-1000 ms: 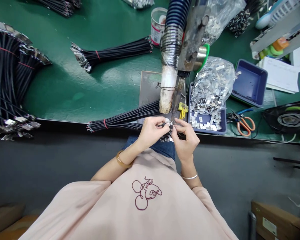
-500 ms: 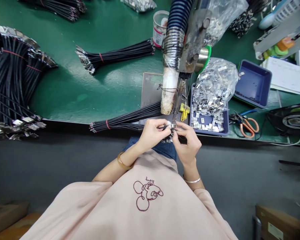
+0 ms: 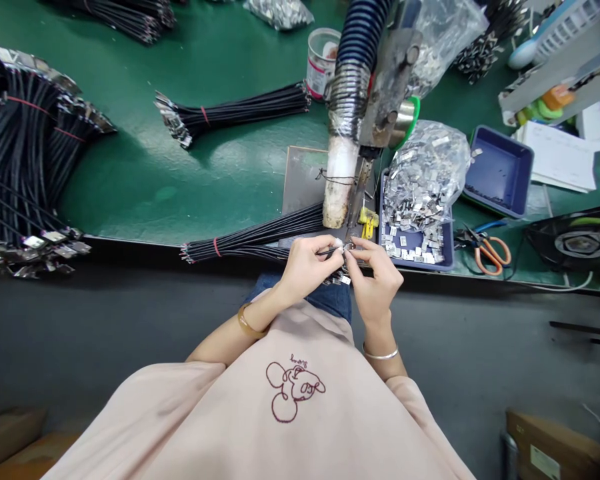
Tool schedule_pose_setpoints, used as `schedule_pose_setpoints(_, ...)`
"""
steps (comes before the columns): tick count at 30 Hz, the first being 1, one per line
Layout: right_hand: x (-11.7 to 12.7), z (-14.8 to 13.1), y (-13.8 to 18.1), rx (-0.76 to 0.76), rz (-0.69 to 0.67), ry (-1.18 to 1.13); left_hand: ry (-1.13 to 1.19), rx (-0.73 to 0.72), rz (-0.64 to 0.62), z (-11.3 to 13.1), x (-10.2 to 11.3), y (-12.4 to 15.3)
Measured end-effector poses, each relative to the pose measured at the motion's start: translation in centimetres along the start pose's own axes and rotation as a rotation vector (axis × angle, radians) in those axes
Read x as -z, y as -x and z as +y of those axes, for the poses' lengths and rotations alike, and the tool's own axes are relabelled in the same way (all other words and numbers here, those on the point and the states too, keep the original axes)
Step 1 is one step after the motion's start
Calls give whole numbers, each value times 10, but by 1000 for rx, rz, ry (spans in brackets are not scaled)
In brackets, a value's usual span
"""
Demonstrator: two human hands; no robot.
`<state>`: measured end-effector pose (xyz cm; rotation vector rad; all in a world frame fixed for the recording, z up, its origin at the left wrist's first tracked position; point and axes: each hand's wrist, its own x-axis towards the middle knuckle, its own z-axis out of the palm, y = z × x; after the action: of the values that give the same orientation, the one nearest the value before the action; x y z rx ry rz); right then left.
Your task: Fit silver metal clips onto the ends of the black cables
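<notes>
At the front edge of the green bench, my left hand (image 3: 307, 267) pinches the end of a thin black cable (image 3: 327, 252). Facing it, my right hand (image 3: 375, 277) pinches a small silver metal clip (image 3: 349, 247) against that cable end. Both hands sit just below the tip of a soldering tool (image 3: 353, 210) hanging under a ribbed fume hose (image 3: 355, 60). A bundle of black cables (image 3: 250, 239) with a red band lies to the left of my hands. A blue tray (image 3: 447, 257) of silver clips stands to the right.
More black cable bundles lie at the left (image 3: 25, 153) and middle (image 3: 235, 110) of the bench. A bag of clips (image 3: 425, 173), an empty blue tray (image 3: 500, 170), orange-handled scissors (image 3: 490, 248), a tin can (image 3: 320, 53) and a small fan (image 3: 577, 241) are nearby.
My hands stay pinched together at the same spot under the tool, with only slight finger shifts. The view has drifted a little.
</notes>
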<state>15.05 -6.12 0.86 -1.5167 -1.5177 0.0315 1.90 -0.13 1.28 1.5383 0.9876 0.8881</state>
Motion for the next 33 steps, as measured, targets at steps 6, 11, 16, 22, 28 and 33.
schedule_pose_setpoints(6, 2, -2, 4, 48, 16, 15, 34, 21, -21, -2, 0, -2)
schedule_pose_setpoints(11, 7, 1, 8, -42, 0, -26, -5, 27, -64, -3, 1, 2)
schedule_pose_setpoints(16, 9, 4, -1, -424, -163, -252, -176, -253, -65, -2, 3, 8)
schedule_pose_setpoints(22, 10, 9, -4, -214, -200, -222, 26, -97, -155, -6, 12, 7)
schedule_pose_setpoints(28, 16, 7, 8, -98, 10, -12, 217, 70, -194, -10, 10, 4)
schedule_pose_setpoints(33, 19, 4, 14, -211, 153, -152, 231, 70, -156, -9, 7, 2)
